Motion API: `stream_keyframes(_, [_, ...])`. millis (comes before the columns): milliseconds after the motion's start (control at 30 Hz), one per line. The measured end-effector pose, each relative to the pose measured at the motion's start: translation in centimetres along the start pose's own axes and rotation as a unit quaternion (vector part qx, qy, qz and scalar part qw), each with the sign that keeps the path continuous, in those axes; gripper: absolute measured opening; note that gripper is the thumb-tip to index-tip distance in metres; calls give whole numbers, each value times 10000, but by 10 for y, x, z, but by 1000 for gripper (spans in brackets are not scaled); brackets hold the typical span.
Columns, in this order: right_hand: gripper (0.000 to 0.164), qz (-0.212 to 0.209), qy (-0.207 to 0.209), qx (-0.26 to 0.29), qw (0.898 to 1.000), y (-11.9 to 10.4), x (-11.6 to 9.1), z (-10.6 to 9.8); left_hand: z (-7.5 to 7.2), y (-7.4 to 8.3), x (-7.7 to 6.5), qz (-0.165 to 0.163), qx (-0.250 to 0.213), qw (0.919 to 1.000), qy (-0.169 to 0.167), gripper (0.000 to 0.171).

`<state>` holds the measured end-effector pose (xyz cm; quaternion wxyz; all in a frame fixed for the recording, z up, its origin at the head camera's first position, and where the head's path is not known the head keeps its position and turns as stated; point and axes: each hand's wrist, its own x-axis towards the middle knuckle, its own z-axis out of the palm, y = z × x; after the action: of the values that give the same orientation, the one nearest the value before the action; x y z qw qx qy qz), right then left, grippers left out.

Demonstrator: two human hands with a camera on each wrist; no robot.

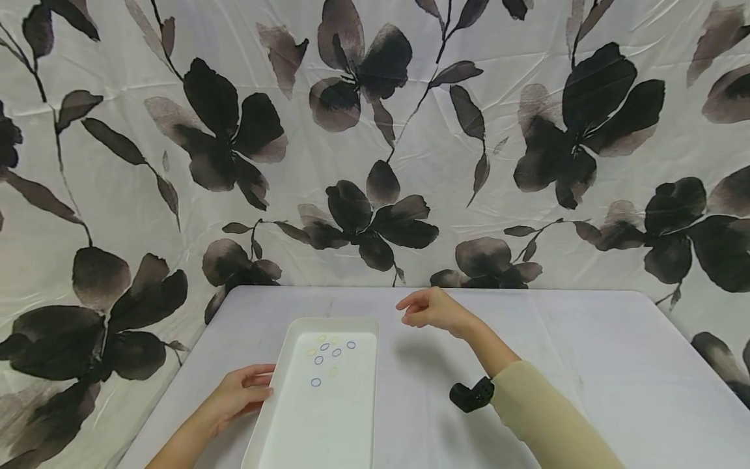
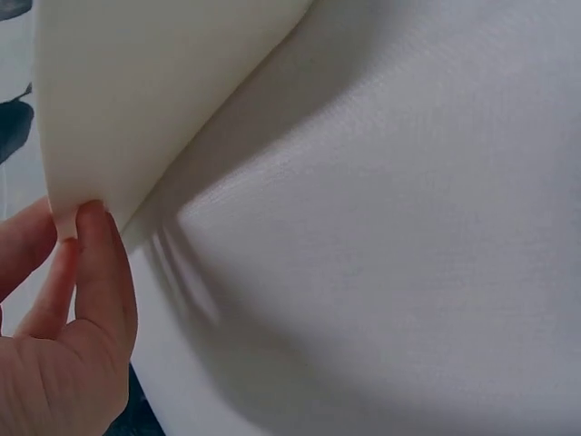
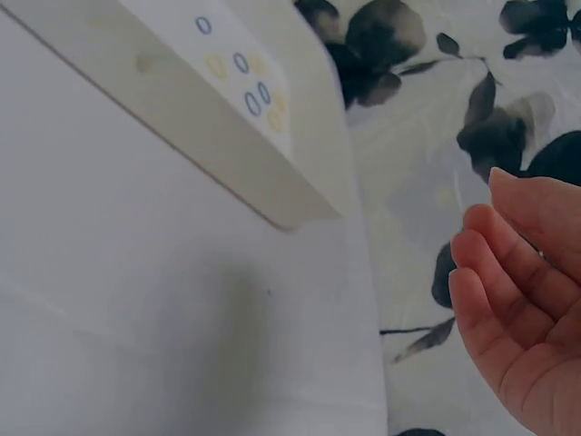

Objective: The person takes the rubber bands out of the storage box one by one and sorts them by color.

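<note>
A long white tray (image 1: 328, 430) lies on the table, its near end cut off by the head view. Inside, toward its far end, are several small thin rings, blue rings (image 1: 316, 378) and yellow rings (image 1: 311, 352), scattered flat. My left hand (image 1: 239, 394) pinches the tray's left rim; the left wrist view shows the thumb and fingers (image 2: 95, 272) on either side of the wall. Off the tray's far right corner, my right hand (image 1: 436, 311) hovers over the table with loosely bent fingers (image 3: 495, 291) and holds nothing.
A white cloth covers the table (image 1: 556, 352). Behind it hangs a pale curtain (image 1: 498, 215) with dark flowers. A black wrist camera (image 1: 471, 395) sits on the right forearm by the sleeve (image 1: 545, 417).
</note>
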<state>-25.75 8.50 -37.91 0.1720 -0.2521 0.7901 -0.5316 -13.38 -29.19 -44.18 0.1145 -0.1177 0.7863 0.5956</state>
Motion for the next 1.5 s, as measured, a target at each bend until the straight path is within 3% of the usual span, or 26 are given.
stream_keyframes(333, [24,322,106,217,9992,-6,24,32,-6,4,-2,-41,-44,9999,-146,58])
stream_keyframes(967, [25,748,581,437,9945,-1,48,92,2,3,0,-148,-32,9996,226,56])
stream_keyframes(1200, [21,317,1150,-50,9928,9,57,113,1,4,0,-109,-53,9998,164,55])
stream_keyframes(1333, [20,130,1232,-510,9910,16,63,125,0,5,-1,-81,-63,9998,161,56])
stream_keyframes(1500, [21,-89,1473,-1352,9798,20,64,139,1,3,-2,-53,-51,9999,69,55])
